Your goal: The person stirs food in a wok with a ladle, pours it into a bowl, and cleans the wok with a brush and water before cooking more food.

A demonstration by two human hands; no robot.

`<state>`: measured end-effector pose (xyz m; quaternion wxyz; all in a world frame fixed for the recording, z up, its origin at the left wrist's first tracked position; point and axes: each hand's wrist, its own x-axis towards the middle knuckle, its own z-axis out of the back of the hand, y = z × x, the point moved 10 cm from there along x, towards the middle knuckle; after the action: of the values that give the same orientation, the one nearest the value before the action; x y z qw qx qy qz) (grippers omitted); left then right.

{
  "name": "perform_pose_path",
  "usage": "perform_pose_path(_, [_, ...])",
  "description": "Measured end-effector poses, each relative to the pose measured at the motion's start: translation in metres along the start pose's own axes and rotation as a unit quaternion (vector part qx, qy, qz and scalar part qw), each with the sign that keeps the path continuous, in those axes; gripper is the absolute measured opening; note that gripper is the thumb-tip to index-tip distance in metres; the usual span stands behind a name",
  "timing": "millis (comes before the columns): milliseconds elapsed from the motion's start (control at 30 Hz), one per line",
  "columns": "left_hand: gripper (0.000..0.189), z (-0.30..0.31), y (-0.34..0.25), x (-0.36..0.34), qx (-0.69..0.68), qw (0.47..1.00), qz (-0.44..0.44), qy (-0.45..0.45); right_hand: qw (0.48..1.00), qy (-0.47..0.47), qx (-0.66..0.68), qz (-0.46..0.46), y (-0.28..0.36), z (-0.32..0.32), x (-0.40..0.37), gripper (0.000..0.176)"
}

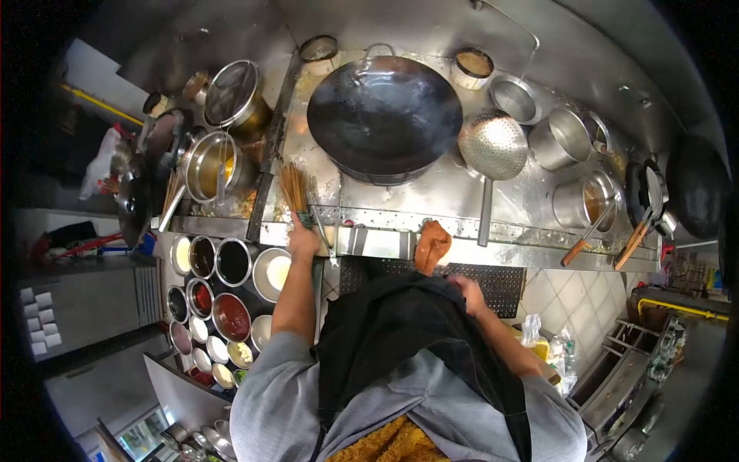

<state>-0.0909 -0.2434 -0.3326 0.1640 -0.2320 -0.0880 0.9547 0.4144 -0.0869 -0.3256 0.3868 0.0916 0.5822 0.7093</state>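
Observation:
My left hand [304, 240] is closed around the bound handle of a bamboo wok brush [293, 189], its bristles pointing away from me over the steel stove top at the left. To the right of the brush, a large dark wok [385, 115] sits on its burner, steam or haze over its inside. My right hand [466, 292] is low beside my black apron [416, 323]; its fingers are mostly hidden. Just ahead of it, an orange-brown cloth [433, 245] hangs on the stove's front edge. A perforated strainer ladle [493, 146] lies right of the wok, handle toward me.
Metal pots [562, 138] and wooden-handled utensils [633, 245] stand at the right. Several sauce containers [232, 317] fill the left side. Behind them are a strainer-topped pot [231, 92] and a saucepan [208, 165]. A faucet pipe [531, 46] reaches over the back.

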Motion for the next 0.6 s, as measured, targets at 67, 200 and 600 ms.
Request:
perform_pose_path(67, [0.082,0.001,-0.011,0.001,0.107,0.993,-0.026,-0.036,0.941,0.033,-0.27,-0.199,-0.061,0.033,-0.052,0.028])
perform_pose_path(200, [0.04,0.106,-0.184,-0.126,-0.094,0.895,-0.32,-0.298,0.927,0.065,-0.317,-0.189,-0.262,0.07,-0.147,0.035])
perform_pose_path(600, [0.059,-0.261,-0.625,-0.511,-0.008,0.803,-0.576,0.154,0.832,-0.335,0.278,-0.344,-0.337,0.153,-0.303,0.018])
